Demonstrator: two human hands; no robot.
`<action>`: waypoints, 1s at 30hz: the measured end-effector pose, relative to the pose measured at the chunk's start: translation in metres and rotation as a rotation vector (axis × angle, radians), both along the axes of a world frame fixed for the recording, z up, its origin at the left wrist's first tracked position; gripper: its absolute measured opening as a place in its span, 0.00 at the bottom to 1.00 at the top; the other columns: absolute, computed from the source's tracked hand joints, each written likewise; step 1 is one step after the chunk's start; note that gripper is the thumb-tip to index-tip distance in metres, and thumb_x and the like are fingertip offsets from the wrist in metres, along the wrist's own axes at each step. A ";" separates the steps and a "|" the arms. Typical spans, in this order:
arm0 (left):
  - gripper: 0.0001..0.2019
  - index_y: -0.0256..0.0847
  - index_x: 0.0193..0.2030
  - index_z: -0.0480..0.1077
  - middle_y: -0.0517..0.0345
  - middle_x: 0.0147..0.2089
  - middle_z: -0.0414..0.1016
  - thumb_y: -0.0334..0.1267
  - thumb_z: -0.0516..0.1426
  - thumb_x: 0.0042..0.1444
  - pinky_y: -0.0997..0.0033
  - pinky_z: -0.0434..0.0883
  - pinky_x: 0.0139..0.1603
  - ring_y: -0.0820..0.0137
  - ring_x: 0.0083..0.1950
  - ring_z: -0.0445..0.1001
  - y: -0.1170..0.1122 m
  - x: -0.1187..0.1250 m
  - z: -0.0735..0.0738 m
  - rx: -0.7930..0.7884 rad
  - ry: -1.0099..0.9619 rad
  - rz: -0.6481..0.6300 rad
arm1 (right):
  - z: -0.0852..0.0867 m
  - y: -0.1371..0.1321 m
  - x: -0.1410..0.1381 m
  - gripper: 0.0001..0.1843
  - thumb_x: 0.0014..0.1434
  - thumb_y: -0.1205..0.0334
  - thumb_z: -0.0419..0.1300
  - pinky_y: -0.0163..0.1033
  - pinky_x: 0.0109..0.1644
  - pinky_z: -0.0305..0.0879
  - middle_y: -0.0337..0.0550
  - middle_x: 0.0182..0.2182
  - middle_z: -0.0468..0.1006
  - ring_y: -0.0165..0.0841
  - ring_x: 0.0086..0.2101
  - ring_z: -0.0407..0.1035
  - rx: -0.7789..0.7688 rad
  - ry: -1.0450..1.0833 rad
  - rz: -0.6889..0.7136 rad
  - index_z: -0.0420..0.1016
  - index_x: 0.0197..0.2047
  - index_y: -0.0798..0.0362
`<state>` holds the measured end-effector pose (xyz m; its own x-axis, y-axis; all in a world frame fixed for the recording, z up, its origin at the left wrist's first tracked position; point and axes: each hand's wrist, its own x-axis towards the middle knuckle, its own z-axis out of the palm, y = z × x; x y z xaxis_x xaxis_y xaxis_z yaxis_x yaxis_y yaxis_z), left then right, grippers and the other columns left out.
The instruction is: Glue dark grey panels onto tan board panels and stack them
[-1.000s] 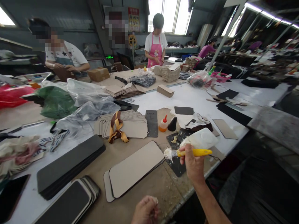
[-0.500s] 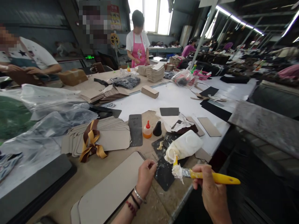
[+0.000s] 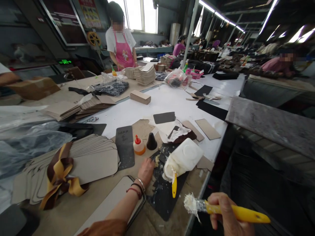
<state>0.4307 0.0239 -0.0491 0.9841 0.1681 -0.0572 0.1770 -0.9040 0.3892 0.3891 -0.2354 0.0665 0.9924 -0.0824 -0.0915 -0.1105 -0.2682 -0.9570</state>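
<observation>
My right hand (image 3: 227, 214) grips the yellow handle of a paintbrush (image 3: 236, 212), its bristles caked with white, stringy glue, held out past the table's edge. My left hand (image 3: 147, 170) is low over the table, fingers curled together beside a yellowish dried lump (image 3: 157, 160) on a dark, stained board (image 3: 162, 200); whatever is under the fingertips is hidden. Lying on its side on that board is a white plastic jug (image 3: 188, 154), with a second yellow brush handle (image 3: 174, 186) sticking out of its cut opening. Below my left forearm lies a long beige panel (image 3: 108, 209).
An orange-tipped squeeze bottle (image 3: 139, 147) and a black cone (image 3: 152, 142) stand behind my left hand. Fanned beige panels (image 3: 95, 160) with a brown-and-gold ribbon (image 3: 61, 177) lie at left. A person in a pink apron (image 3: 124, 54) stands across the table.
My left hand has reached forward to the lump beside the jug. My right hand has drawn the brush away from the jug's mouth, towards me. The view has turned right.
</observation>
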 end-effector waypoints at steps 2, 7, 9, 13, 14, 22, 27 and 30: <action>0.14 0.34 0.34 0.72 0.48 0.37 0.71 0.22 0.46 0.55 0.69 0.63 0.42 0.65 0.42 0.66 -0.002 -0.006 0.001 0.078 0.043 -0.105 | 0.000 0.003 0.001 0.28 0.53 0.35 0.50 0.32 0.15 0.60 0.41 0.23 0.71 0.25 0.14 0.60 0.028 0.005 0.005 0.69 0.23 0.53; 0.16 0.28 0.40 0.72 0.41 0.43 0.71 0.20 0.45 0.54 0.63 0.64 0.44 0.60 0.46 0.66 -0.006 -0.021 0.002 0.243 0.098 -0.266 | -0.002 0.015 0.000 0.26 0.54 0.37 0.51 0.30 0.15 0.58 0.40 0.23 0.70 0.25 0.16 0.59 0.106 0.026 -0.059 0.69 0.24 0.54; 0.17 0.26 0.44 0.71 0.37 0.48 0.69 0.20 0.45 0.54 0.60 0.63 0.47 0.58 0.49 0.65 -0.009 -0.026 0.001 0.299 0.102 -0.294 | -0.003 0.017 -0.001 0.26 0.54 0.38 0.51 0.30 0.15 0.58 0.40 0.23 0.70 0.25 0.15 0.59 0.115 0.010 -0.037 0.69 0.24 0.54; 0.18 0.28 0.46 0.71 0.35 0.50 0.68 0.20 0.46 0.54 0.53 0.61 0.49 0.54 0.52 0.63 -0.018 -0.029 -0.001 0.386 0.108 -0.323 | -0.002 0.015 -0.001 0.26 0.54 0.38 0.51 0.31 0.15 0.59 0.41 0.23 0.71 0.25 0.14 0.60 0.097 -0.035 0.030 0.69 0.24 0.54; 0.18 0.29 0.46 0.72 0.35 0.49 0.68 0.21 0.46 0.53 0.52 0.60 0.49 0.53 0.52 0.63 -0.020 -0.029 -0.001 0.399 0.110 -0.333 | 0.000 0.014 -0.002 0.26 0.54 0.38 0.51 0.31 0.15 0.60 0.41 0.22 0.71 0.25 0.14 0.60 0.086 -0.045 0.038 0.69 0.24 0.54; 0.17 0.34 0.44 0.74 0.37 0.47 0.70 0.23 0.48 0.53 0.50 0.57 0.51 0.51 0.53 0.62 -0.027 -0.039 0.007 0.400 0.118 -0.406 | 0.011 0.007 -0.004 0.26 0.52 0.38 0.55 0.31 0.16 0.60 0.40 0.22 0.70 0.25 0.16 0.61 0.207 -0.029 -0.030 0.71 0.25 0.55; 0.12 0.33 0.34 0.74 0.40 0.40 0.72 0.22 0.49 0.53 0.60 0.61 0.46 0.56 0.47 0.66 -0.030 -0.055 0.021 0.302 0.121 -0.417 | 0.017 0.008 0.003 0.27 0.47 0.36 0.59 0.30 0.13 0.58 0.40 0.20 0.71 0.26 0.16 0.60 0.532 0.143 -0.101 0.71 0.24 0.56; 0.13 0.34 0.33 0.72 0.44 0.37 0.72 0.22 0.47 0.54 0.65 0.62 0.41 0.61 0.43 0.68 -0.031 -0.076 0.036 0.235 0.097 -0.387 | 0.020 0.009 0.006 0.26 0.46 0.38 0.61 0.30 0.14 0.60 0.40 0.21 0.72 0.27 0.17 0.63 0.618 0.225 0.014 0.72 0.25 0.56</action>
